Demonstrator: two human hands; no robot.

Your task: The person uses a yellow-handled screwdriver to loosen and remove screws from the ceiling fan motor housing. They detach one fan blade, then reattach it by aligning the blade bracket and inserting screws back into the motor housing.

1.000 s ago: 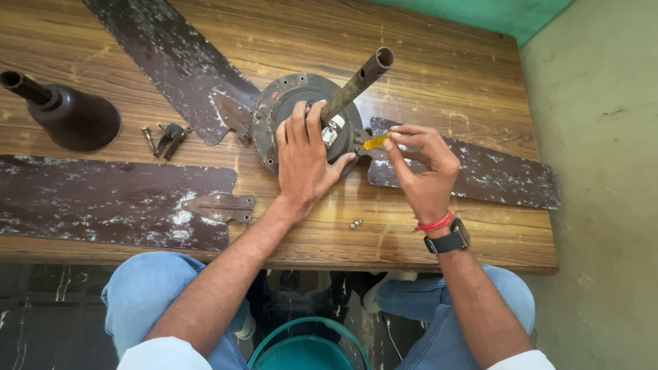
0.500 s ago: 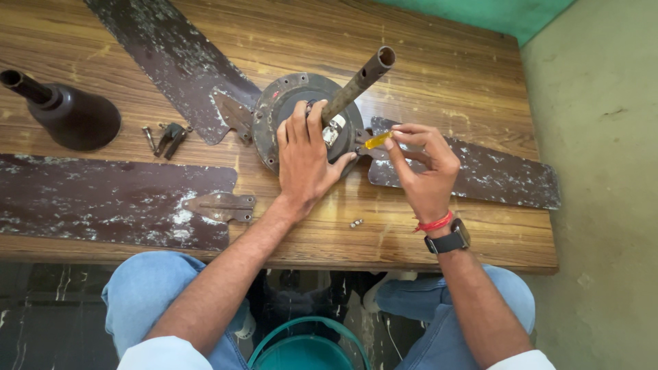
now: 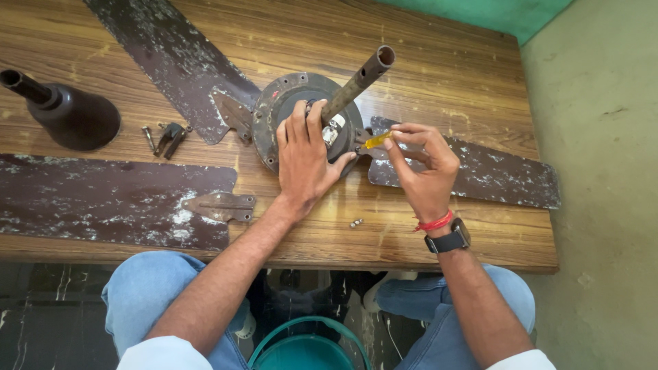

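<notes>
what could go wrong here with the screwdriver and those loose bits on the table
The right hand pinches a small yellow-handled screwdriver by the fingertips; that light grip could slip toward the left hand pressing on the fan motor. The loose screw lies near the table front edge and could roll off. The detached blade reaches close to that edge too, so a knee bump might shift it.

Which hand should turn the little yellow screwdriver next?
Probably the right hand: it already pinches the yellow screwdriver with its tip at the fan motor. The left hand lies flat on the motor, holding it.
</notes>
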